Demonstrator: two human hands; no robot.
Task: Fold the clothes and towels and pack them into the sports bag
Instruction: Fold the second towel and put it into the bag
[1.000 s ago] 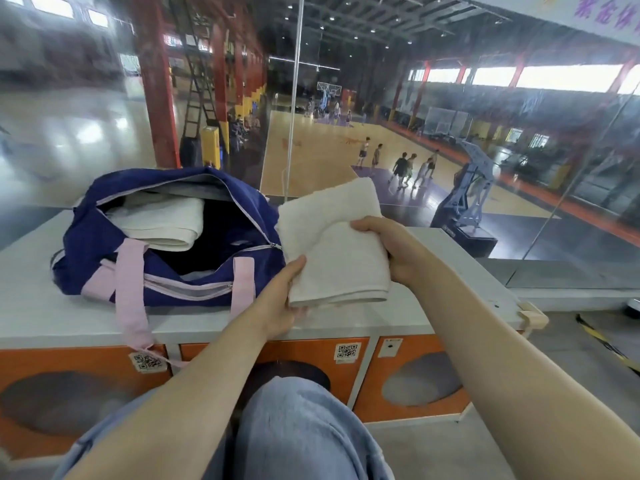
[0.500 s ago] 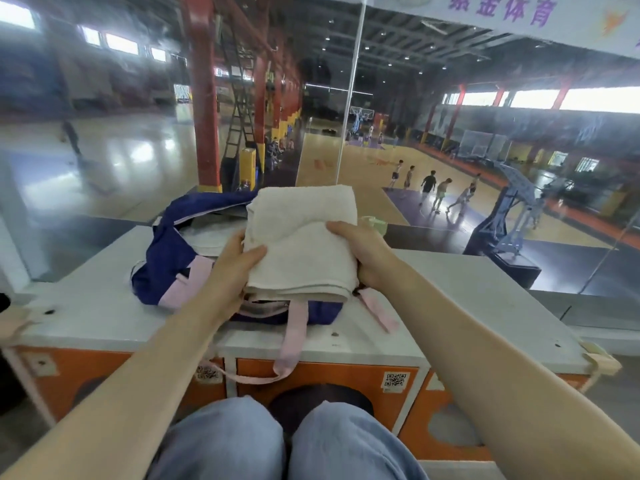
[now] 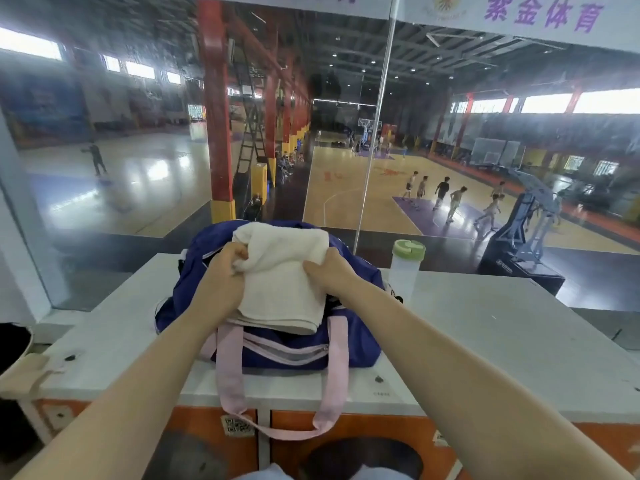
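My left hand (image 3: 221, 282) has a closed grip on the left edge of the folded white towel (image 3: 280, 278), fingers curled into the cloth, and my right hand (image 3: 329, 273) pinches the right edge the same way, so both grips are full of towel. The towel sits over the open top of the blue sports bag (image 3: 294, 355), its near end draped across the front lip of the opening and its far end bunched up toward the back. The bag rests on the white surface (image 3: 485, 341), its pink straps (image 3: 232, 382) hanging over the front edge. A bottle with a green lid (image 3: 407, 268) stands just beside the bag on its right.

I judge the folding of this piece is done and I am in the packing step: the towel is over the mouth of the bag but not down inside it yet. What else the bag holds I cannot tell, since the towel covers the opening.

The next move, as I read it, calls for pushing the towel down past the zipper line with both hands while keeping the fold flat, then tucking the near end in so nothing hangs over the lip. The straps could get in the way if the bag shifts toward me.
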